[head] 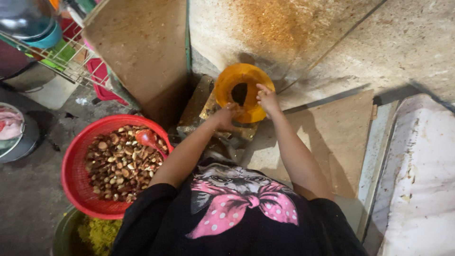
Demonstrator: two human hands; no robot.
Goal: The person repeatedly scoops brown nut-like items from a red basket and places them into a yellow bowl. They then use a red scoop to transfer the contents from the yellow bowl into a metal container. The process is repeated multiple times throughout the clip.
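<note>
An orange funnel-shaped hopper with a dark hole in its middle sits on top of a grimy metal machine. My left hand rests on the hopper's lower left rim with fingers curled; whether it holds anything I cannot tell. My right hand touches the right rim, fingers bent over the edge. To the left a red plastic basket holds several brown and pale chopped pieces, and a red ladle lies in it.
A dark pot with yellow ground mash stands under the basket. A wire rack with coloured items is at the upper left, a metal pot at far left. Stained boards and a white slab surround the machine.
</note>
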